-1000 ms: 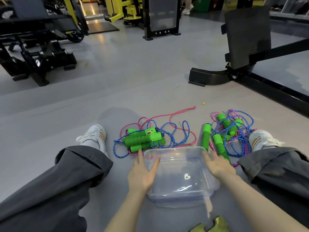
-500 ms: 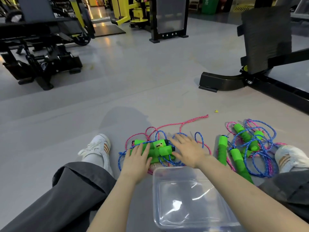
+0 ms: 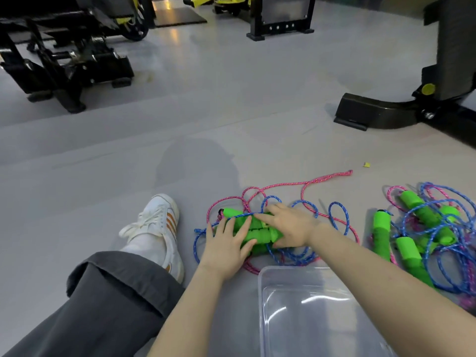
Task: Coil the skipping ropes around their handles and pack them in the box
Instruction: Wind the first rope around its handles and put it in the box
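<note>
Right now the bundle of green foam handles [image 3: 257,231] lies on the grey floor [image 3: 231,104] just beyond the far rim of the one clear plastic box [image 3: 260,279], directly beneath both your hands. Your left hand [image 3: 226,247] rests flat on it, fingers spread and straight. Your right hand [image 3: 289,228] drapes over its right end, thumb against the near side; whether it clamps, you cannot tell. Your hands hide the handle count. Loose pink and blue cords [image 3: 322,184] surround it. A second tangle [image 3: 425,233] with at least four handles lies to the right.
</note>
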Demonstrator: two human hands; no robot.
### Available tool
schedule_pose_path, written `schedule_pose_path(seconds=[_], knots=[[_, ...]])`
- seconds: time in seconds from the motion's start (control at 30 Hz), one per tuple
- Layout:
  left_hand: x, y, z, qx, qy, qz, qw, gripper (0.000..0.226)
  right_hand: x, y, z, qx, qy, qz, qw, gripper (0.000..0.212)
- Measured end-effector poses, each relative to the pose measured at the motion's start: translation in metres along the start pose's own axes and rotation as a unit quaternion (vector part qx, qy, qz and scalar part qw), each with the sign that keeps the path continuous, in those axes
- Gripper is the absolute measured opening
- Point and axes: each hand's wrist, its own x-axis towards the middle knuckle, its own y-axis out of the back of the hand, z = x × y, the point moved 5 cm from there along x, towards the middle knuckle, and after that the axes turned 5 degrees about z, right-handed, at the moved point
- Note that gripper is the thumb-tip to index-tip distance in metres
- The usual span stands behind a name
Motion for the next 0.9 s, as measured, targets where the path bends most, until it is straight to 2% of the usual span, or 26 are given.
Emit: schedule_pose_path(seconds=[0.07,0.1,0.17,0.27,0.47,0.73,0.9], knots=[[0.001,0.001,0.003,-0.009,-0.023,0.017,1.0,0.082,-0.003,0.002,0.004,-0.008,0.002,0.012,1.0,0.082],[0.001,0.002,0.004,-0.021,-0.031,0.032,0.999,0.083,-0.003,0.001,0.005,-0.008,0.003,0.018,1.0,0.081],[0.004,0.005,0.003,-0.048,-0.048,0.091,0.994,0.069,-0.004,-0.002,0.008,-0.002,0.0,0.027,1.0,0.079],[0.004,-0.001,0.0,-0.036,-0.075,0.125,0.989,0.056,-0.001,-0.011,0.01,0.006,-0.017,0.028,0.999,0.077],[0.003,0.001,-0.004,-0.029,-0.104,0.137,0.985,0.059,-0.002,-0.017,0.01,0.051,-0.036,0.077,0.995,0.067],[0.012,0.041,-0.002,0.034,-0.202,0.22,0.954,0.052,-0.019,0.01,0.02,0.017,-0.022,0.18,0.983,0.068],[0.002,0.08,0.008,0.047,-0.24,0.279,0.929,0.049,-0.039,0.037,0.021,0.016,-0.009,0.216,0.976,0.071]])
